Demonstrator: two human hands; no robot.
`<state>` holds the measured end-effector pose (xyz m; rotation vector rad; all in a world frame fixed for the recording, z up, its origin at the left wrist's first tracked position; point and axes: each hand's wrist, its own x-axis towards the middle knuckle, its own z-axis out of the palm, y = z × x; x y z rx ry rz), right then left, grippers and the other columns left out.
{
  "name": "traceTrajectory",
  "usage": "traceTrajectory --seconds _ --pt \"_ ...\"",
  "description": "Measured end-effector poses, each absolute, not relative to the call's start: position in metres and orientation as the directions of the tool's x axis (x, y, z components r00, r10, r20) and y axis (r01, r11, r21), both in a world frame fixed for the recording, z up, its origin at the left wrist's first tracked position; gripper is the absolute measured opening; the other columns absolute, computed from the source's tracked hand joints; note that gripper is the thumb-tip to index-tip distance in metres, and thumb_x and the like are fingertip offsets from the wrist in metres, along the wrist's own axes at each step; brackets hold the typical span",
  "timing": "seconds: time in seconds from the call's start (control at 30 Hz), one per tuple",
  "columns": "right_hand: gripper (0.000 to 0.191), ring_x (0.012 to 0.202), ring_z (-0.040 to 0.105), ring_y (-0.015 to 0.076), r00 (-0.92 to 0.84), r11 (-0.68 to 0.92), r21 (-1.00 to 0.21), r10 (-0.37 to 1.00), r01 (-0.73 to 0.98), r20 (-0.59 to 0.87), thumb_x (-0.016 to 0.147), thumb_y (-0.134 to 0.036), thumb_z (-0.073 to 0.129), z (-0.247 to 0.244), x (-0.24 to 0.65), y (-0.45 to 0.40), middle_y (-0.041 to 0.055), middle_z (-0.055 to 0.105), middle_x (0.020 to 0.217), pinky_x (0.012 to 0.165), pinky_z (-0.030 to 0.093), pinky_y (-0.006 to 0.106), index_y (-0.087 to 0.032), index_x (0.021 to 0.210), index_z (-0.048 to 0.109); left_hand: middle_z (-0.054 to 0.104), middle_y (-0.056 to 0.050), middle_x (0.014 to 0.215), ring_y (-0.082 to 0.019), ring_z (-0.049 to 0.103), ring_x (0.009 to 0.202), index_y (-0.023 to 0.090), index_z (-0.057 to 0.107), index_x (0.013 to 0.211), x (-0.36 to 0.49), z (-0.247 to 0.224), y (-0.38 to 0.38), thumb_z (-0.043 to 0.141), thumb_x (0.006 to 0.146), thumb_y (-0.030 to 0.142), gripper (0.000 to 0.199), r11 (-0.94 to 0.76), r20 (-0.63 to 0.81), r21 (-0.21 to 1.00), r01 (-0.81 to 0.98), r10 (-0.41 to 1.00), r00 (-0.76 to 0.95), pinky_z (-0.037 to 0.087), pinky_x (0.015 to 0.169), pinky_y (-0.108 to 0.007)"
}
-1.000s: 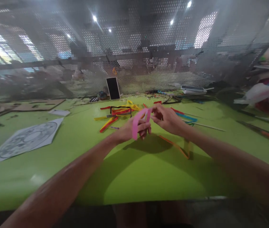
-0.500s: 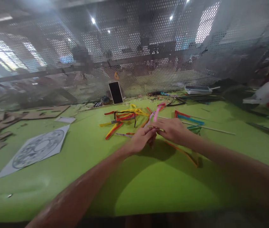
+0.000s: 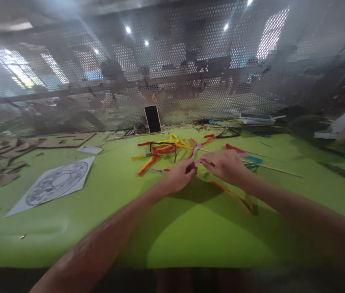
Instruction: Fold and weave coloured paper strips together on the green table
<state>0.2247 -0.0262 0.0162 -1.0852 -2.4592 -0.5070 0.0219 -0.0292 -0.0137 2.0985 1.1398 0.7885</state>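
Our left hand (image 3: 179,178) and right hand (image 3: 226,166) had just parted slightly, baring pink strip (image 3: 198,161) between, seemingly easing its handling. Both hands' fingers pinched it, at nine and three o'clock.

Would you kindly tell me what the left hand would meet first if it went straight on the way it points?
Beyond the pink strip it holds, the left hand would probably meet the right hand first, just across a narrow gap, though depth is unclear.

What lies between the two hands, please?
In the head view, a short stretch of pink strip spans the gap from the left hand to the right hand.
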Motion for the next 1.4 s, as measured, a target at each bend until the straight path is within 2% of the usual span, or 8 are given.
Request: traceTrajectory --seconds 0.23,0.43,0.67,0.8,0.93,1.03,1.2,1.4 --pt "0.028 0.063 0.059 0.0161 -0.612 0.686 -0.079 0.690 0.723 0.386 0.096 -0.035 0.053 0.018 0.225 -0.023 0.0052 0.072 0.074 0.059 0.030 0.029 -0.017 0.085 0.071 0.045 0.003 0.056 -0.010 0.035 0.053 0.016 0.050 0.063 0.015 -0.021 -0.022 0.055 0.090 0.039 0.036 -0.484 0.207 0.682 0.548 0.846 0.491 0.022 0.053 -0.025" --pt "0.027 0.062 0.056 0.0152 -0.655 0.739 -0.340 0.674 0.582 0.342 0.093 -0.041 0.058 0.015 0.226 -0.017 0.0029 0.070 0.072 0.060 0.036 0.028 -0.019 0.082 0.071 0.051 0.000 0.056 -0.011 0.042 0.053 0.012 0.065 0.066 0.018 -0.015 -0.024 0.062 0.087 0.045 0.039 -0.449 0.162 0.665 0.597 0.867 0.472 0.028 0.054 -0.024" --pt "0.027 0.071 0.061 0.0159 -0.685 0.796 -0.332 0.605 0.506 0.406 0.097 -0.038 0.053 0.017 0.216 -0.030 0.0049 0.072 0.083 0.067 0.040 0.028 -0.018 0.090 0.070 0.054 0.000 0.057 -0.011 0.046 0.056 0.011 0.068 0.067 0.018 -0.015 -0.021 0.062 0.082 0.024 0.020 -0.468 0.171 0.669 0.577 0.853 0.494 0.031 0.056 -0.023" --pt "0.026 0.074 0.061 0.0181 -0.711 0.828 -0.344 0.558 0.443 0.428 0.098 -0.036 0.050 0.019 0.209 -0.038 0.0041 0.071 0.086 0.072 0.043 0.031 -0.022 0.090 0.070 0.042 0.004 0.051 -0.009 0.038 0.051 0.013 0.063 0.060 0.022 -0.022 -0.019 0.061 0.080 0.022 0.022 -0.480 0.171 0.626 0.615 0.854 0.492 0.027 0.053 -0.025" --pt "0.023 0.074 0.059 0.0185 -0.668 0.808 -0.351 0.589 0.474 0.454 0.097 -0.033 0.049 0.019 0.206 -0.040 0.0038 0.068 0.081 0.072 0.043 0.031 -0.022 0.084 0.065 0.033 0.005 0.051 -0.008 0.030 0.051 0.014 0.053 0.054 0.026 -0.025 -0.022 0.060 0.083 0.022 0.030 -0.537 0.266 0.605 0.588 0.832 0.486 0.024 0.053 -0.026" --pt "0.022 0.071 0.057 0.0163 -0.578 0.769 -0.367 0.637 0.523 0.511 0.097 -0.031 0.048 0.021 0.212 -0.033 0.0046 0.065 0.079 0.069 0.041 0.029 -0.019 0.086 0.061 0.043 0.004 0.053 -0.008 0.034 0.051 0.014 0.055 0.062 0.025 -0.022 -0.026 0.060 0.087 0.030 0.030 -0.509 0.255 0.693 0.510 0.836 0.486 0.026 0.051 -0.024" --pt "0.020 0.058 0.054 0.0131 -0.380 0.662 -0.507 0.741 0.551 0.554 0.096 -0.032 0.047 0.023 0.229 -0.011 0.0015 0.060 0.068 0.060 0.039 0.026 -0.017 0.086 0.057 0.062 -0.001 0.065 -0.010 0.055 0.054 0.014 0.058 0.078 0.022 -0.015 -0.024 0.056 0.092 0.032 0.024 -0.283 0.125 0.920 0.270 0.867 0.482 0.044 0.054 -0.023" --pt "0.021 0.054 0.054 0.0129 -0.283 0.589 -0.616 0.802 0.524 0.526 0.096 -0.038 0.048 0.018 0.240 0.006 -0.0011 0.056 0.062 0.056 0.043 0.026 -0.020 0.088 0.054 0.067 -0.003 0.073 -0.009 0.061 0.056 0.012 0.063 0.088 0.023 -0.008 -0.023 0.062 0.092 0.033 0.021 -0.166 0.118 0.985 0.056 0.862 0.493 0.052 0.059 -0.024"
